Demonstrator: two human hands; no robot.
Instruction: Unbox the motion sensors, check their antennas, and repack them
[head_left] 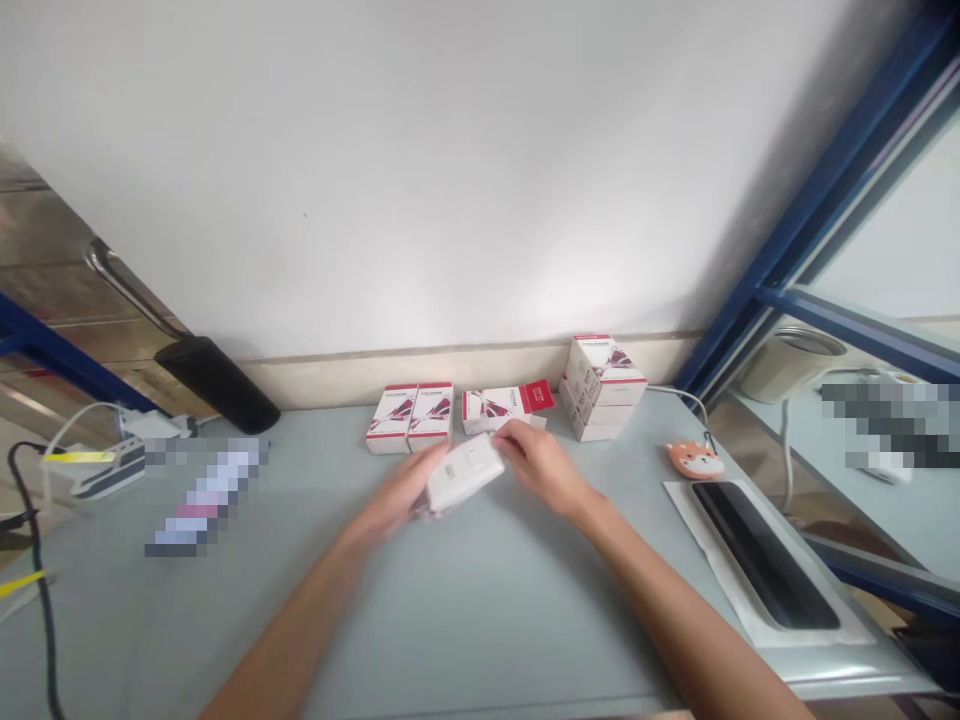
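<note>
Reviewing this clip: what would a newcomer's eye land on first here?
The left hand and right hand hold a white rectangular box at the middle of the grey tabletop. Behind them, red-and-white cartons line the wall. Further right lie an orange fox-shaped trinket and a black slab.

You've got both bare hands up mid-frame, close together! Your left hand (pixel 401 490), slightly blurred, tilts in from the left with your left forearm (pixel 292 620) rising from the bottom edge. Right across from it sits your right hand (pixel 536 465), fingers (pixel 511 441) curled and pointing left, wrist gently bent, and your right forearm (pixel 660 580) slants up from the lower right!
</note>
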